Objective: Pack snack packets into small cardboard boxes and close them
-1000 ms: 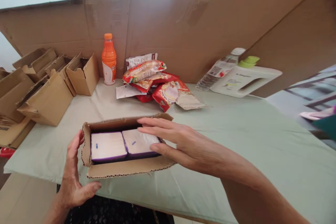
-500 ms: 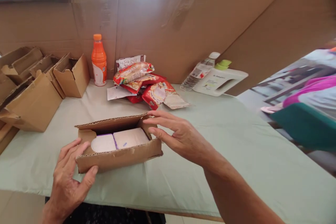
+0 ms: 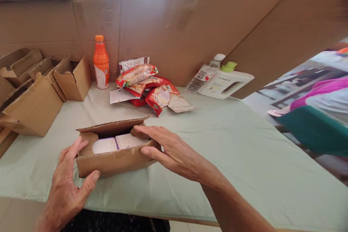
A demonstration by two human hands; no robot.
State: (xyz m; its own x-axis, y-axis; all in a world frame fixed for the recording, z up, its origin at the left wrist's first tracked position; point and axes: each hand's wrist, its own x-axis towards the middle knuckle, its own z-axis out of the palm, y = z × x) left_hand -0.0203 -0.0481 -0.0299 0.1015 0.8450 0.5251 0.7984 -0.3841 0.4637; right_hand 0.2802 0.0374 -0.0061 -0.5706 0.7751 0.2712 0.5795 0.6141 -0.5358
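In front of me a long cardboard box [image 3: 114, 163] lies on the table with its top open. Inside sit two white packs with purple edges, the left one [image 3: 104, 145] rounded at its end and the right one [image 3: 130, 140] partly covered by a flap. My left hand [image 3: 69, 185] is at the box's left end, fingers spread, thumb by the front wall. At the opposite end, my right hand [image 3: 165, 148] rests stretched fingers on the right end flap, folded inward, while its thumb lies on the front wall's top edge.
Several open cardboard boxes [image 3: 38, 105] crowd the left side. Behind stand an orange bottle [image 3: 101, 63], a pile of red snack packets [image 3: 152, 88], a leaning clear bottle [image 3: 202, 76] and a white jug [image 3: 224, 85]. Cardboard walls [image 3: 163, 32] border the table [image 3: 231, 145]. A person [image 3: 326, 94] is at right.
My right hand has moved left and turned the right end flap inward over the packs. My left hand's fingers have shifted slightly up along the left end.
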